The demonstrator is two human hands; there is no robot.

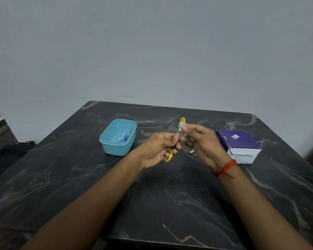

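Above marble table (170, 199): left hand (158, 148) around scissors (168, 156), right hand (201, 141) in pinch on wipe (180, 126).

tub (116, 141): light blue
scissors (168, 156): yellow handles
box (239, 141): purple, white front
table (79, 177): black, pale veins
wrist thread (224, 168): red

A teal plastic tub (116, 148) sits on the dark marble table (170, 195) — blue-handled tools (123, 138) inside. Well to its right stands a purple-and-white alcohol swab box (238, 143) — a black bag (13, 150) lies off the table's left edge.
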